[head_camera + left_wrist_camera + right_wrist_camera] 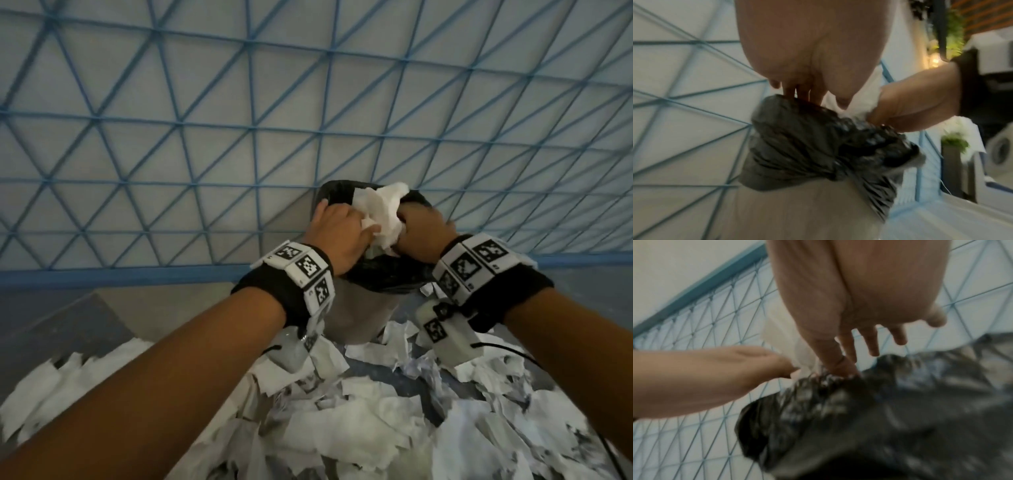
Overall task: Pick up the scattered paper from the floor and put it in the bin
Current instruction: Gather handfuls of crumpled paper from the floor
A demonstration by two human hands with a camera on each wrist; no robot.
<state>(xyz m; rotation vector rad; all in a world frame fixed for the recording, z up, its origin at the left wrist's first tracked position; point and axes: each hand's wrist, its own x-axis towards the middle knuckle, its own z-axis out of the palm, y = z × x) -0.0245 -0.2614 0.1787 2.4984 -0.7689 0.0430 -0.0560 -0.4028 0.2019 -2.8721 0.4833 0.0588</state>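
Observation:
A crumpled wad of white paper (376, 212) sits in the mouth of a grey bin (356, 315) lined with a black bag (387, 274). My left hand (337, 229) pinches the wad from the left, and my right hand (421, 226) curls round it from the right. In the left wrist view my left hand (818, 99) points down onto the bag (818, 138), thumb against the paper (865, 97). The right wrist view shows my right hand (849, 363) reaching down to the bag rim (838, 394) beside the paper (803, 353). Torn paper scraps (359, 428) cover the floor below my arms.
A blue mesh fence (308, 120) stands right behind the bin. A dark mat (68, 329) lies on the floor at the left. A thin black cable (513, 349) runs over the scraps at the right.

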